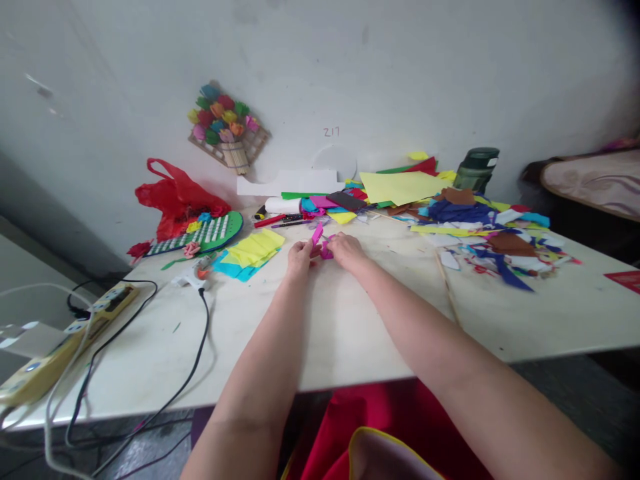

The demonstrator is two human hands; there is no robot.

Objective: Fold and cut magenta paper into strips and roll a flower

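Note:
Near the middle of the table my left hand (301, 259) is closed, with a strip of magenta crepe paper (317, 233) standing up out of its fingers. Close beside it, my right hand (347, 251) pinches a crumpled piece of the same magenta paper (327, 249). Whether the two pieces are joined is hidden by the fingers. Left of my hands lie yellow paper sheets (256, 248) on top of blue sheets (240, 268). Behind them are pens (287, 219) and a pile of coloured paper (345, 200).
A white glue gun (194, 275) with a black cord and a yellow power strip (70, 340) occupy the left side. Behind them are a red plastic bag (177, 197) and a green board (231, 227). Paper scraps (505, 243), a thin stick (447, 290) and a green bottle (476, 171) are on the right.

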